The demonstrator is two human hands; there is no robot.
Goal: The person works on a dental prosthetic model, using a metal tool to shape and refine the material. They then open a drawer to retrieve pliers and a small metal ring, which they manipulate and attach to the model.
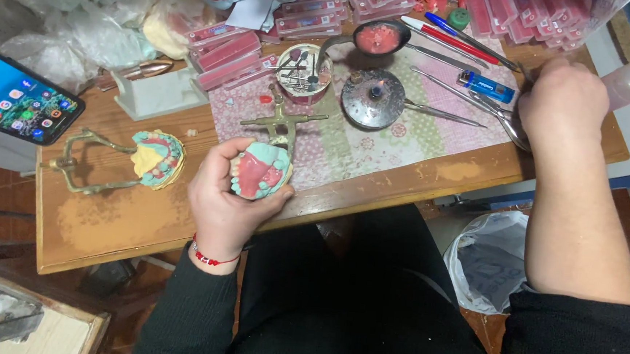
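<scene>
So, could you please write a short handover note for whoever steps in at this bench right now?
Left hand: holds the denture model, pink wax with teal teeth, at the table's front edge.
Right hand: closed over metal instruments at the back right.
A second model on a brass articulator sits left.
Spoon of pink wax and round burner stand behind.
Done: teeth set in wax. What is left cannot be told.

Phone (21, 101) far left on table (130, 224); burner (373, 98) behind dental model (261, 170); lighter (486, 86) right.

Phone screen (19, 100) glowing blue with coloured icons, lying far left | flat pink boxes (228, 51) stacking along the far edge | blue-labelled lighter (485, 86) lying far right.
</scene>
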